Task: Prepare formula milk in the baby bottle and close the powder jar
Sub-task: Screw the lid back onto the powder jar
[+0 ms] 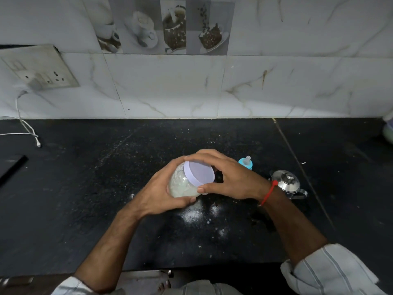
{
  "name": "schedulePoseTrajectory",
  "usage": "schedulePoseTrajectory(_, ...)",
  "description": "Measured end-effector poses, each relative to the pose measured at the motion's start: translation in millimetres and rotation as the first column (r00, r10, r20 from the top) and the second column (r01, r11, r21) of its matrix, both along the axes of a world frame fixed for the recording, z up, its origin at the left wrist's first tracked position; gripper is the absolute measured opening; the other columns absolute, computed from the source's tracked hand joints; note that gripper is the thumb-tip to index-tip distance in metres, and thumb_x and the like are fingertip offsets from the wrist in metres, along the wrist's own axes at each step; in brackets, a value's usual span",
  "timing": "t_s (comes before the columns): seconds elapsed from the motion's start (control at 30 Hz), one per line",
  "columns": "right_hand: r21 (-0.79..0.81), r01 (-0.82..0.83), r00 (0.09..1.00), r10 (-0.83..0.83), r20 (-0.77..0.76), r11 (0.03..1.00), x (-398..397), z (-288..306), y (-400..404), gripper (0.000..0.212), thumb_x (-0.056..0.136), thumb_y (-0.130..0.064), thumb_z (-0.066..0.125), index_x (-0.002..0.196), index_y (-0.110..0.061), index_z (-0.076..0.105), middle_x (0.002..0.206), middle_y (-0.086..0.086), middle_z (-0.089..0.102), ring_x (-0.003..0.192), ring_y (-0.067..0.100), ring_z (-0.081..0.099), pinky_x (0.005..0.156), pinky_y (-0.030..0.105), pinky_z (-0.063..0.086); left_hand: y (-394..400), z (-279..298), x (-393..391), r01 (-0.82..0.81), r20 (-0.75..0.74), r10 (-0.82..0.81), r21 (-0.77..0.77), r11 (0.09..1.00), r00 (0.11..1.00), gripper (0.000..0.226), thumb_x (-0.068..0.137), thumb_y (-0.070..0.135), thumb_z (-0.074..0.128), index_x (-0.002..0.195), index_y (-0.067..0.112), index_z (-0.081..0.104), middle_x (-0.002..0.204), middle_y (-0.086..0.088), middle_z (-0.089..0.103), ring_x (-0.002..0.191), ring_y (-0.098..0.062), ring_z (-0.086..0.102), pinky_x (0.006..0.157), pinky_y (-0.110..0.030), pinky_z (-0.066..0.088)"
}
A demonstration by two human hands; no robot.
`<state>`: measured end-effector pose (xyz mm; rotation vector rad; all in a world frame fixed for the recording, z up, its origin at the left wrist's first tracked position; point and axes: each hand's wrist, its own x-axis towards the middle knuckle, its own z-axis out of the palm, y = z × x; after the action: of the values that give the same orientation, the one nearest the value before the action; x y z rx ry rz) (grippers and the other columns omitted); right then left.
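I hold the clear powder jar (181, 185) tilted above the black counter (85, 199), white powder showing inside it. My left hand (158, 193) wraps around the jar's body from the left. My right hand (230, 178) curls its fingers and thumb around the pale lilac lid (200, 172), which sits on the jar's mouth. The baby bottle (246, 162), with a blue collar and a clear teat, stands just behind my right hand, mostly hidden by it.
A small steel kettle (287, 182) stands right of my right wrist. Spilled white powder (194, 213) lies on the counter below the jar. A white cable (27, 128) hangs from the wall socket (42, 71) at the left. A dark flat object (11, 167) lies at the left edge.
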<state>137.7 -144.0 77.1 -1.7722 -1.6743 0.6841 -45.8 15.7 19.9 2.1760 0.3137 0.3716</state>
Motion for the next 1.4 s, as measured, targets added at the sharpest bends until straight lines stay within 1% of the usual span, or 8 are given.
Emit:
schedulePoseTrajectory(0.27,-0.117,0.05,0.98,-0.026,0.199,0.992,9,23,-4,0.083,0.076,-0.056,0.082,0.148,-0.042,0.045,0.134,-0.016,0.053,0.122,0.01,0.05,0.105,0.039,0.05,-3,11,8,0.043,-0.069,-0.044,-0.019,0.999,0.997,0.123,0.066,0.035,0.096,0.157,0.049,0.015,0.143,0.019,0.049,0.125,-0.004,0.057,0.102,-0.027,0.053)
schedulePoseTrajectory(0.43,-0.119,0.462,0.882,-0.443,0.159,0.879,-16,16,1,0.071,0.08,-0.083,0.054,0.109,-0.02,0.068,0.091,-0.004,0.07,0.081,0.019,0.067,0.073,0.037,0.058,-10,12,12,0.013,-0.029,-0.013,-0.017,1.0,0.999,0.126,0.063,0.042,0.096,0.157,0.052,0.012,0.144,0.02,0.051,0.126,-0.015,0.058,0.104,-0.046,0.054)
schedulePoseTrajectory(0.53,-0.117,0.562,0.774,-0.471,0.423,0.819,-21,19,2,0.083,0.088,-0.084,0.021,0.098,-0.014,0.065,0.094,0.01,0.068,0.086,0.029,0.065,0.074,0.036,0.05,-13,11,13,0.005,-0.021,-0.006,-0.033,0.999,1.0,0.126,0.062,0.043,0.096,0.158,0.05,0.014,0.144,0.021,0.05,0.126,-0.009,0.058,0.105,-0.043,0.054)
schedulePoseTrajectory(0.73,-0.183,-0.042,0.963,0.089,0.255,0.982,16,45,-7,0.087,0.087,-0.066,0.065,0.158,-0.047,0.02,0.146,-0.012,0.044,0.109,-0.006,0.047,0.103,0.026,0.046,-7,10,7,-0.021,0.001,0.021,-0.132,0.991,1.0,0.117,0.064,0.044,0.092,0.157,0.046,0.021,0.144,0.017,0.054,0.126,-0.005,0.06,0.107,-0.037,0.053)
schedulePoseTrajectory(0.93,0.09,0.429,0.662,-0.381,0.645,0.899,-4,38,5,0.093,0.074,-0.097,0.011,0.08,-0.022,0.066,0.066,-0.008,0.059,0.071,0.02,0.066,0.067,0.034,0.053,-11,12,14,0.035,-0.011,-0.037,-0.139,0.99,0.999,0.118,0.067,0.041,0.093,0.159,0.045,0.019,0.143,0.017,0.054,0.122,-0.008,0.063,0.101,-0.038,0.057)
schedulePoseTrajectory(1.1,-0.084,0.01,0.885,0.03,0.464,0.996,11,46,0,0.074,0.084,-0.082,0.046,0.149,-0.052,0.029,0.129,-0.014,0.055,0.114,0.009,0.058,0.082,0.036,0.052,-9,11,13,0.01,0.017,-0.008,-0.178,0.984,1.0,0.112,0.067,0.041,0.091,0.157,0.041,0.025,0.142,0.019,0.056,0.125,-0.008,0.062,0.103,-0.04,0.056)
schedulePoseTrajectory(1.3,0.08,0.406,0.729,-0.376,0.572,0.91,-13,26,12,0.098,0.062,-0.105,0.018,0.111,-0.03,0.058,0.095,-0.002,0.073,0.088,0.024,0.07,0.078,0.04,0.057,-5,9,13,-0.018,0.089,0.04,-0.238,0.971,0.995,0.099,0.071,0.041,0.088,0.154,0.037,0.035,0.138,0.013,0.062,0.126,-0.016,0.064,0.1,-0.043,0.058)
schedulePoseTrajectory(1.4,0.142,0.324,0.776,-0.349,0.525,0.935,-15,28,15,0.091,0.066,-0.103,0.026,0.117,-0.031,0.053,0.101,-0.006,0.073,0.091,0.023,0.071,0.078,0.042,0.058,1,10,10,0.012,0.1,0.018,-0.291,0.957,0.995,0.094,0.071,0.038,0.088,0.152,0.035,0.039,0.135,0.012,0.064,0.125,-0.017,0.064,0.101,-0.039,0.058)
